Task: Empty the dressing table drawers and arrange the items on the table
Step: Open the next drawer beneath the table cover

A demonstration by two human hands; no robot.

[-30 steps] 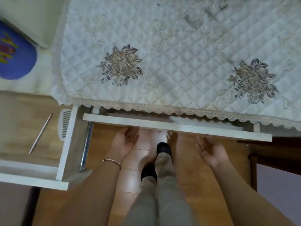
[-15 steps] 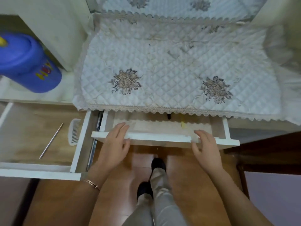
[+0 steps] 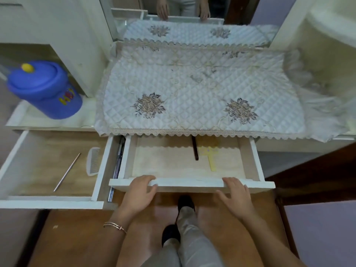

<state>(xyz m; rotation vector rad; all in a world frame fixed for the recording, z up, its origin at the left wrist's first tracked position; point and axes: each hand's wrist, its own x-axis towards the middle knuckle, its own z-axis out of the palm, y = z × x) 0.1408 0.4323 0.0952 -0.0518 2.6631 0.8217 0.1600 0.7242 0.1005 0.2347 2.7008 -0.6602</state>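
The left hand and right hand curl over the front edge of the open middle drawer. A dark stick and a yellow piece lie toward its far side. The next move is probably to let go and lift them onto the tabletop.

Middle drawer lies bare at left; dark stick and yellow item sit toward its right

Single head-worn view, facing forward and steeply down, close above the open drawer, edges apparently lens-warped
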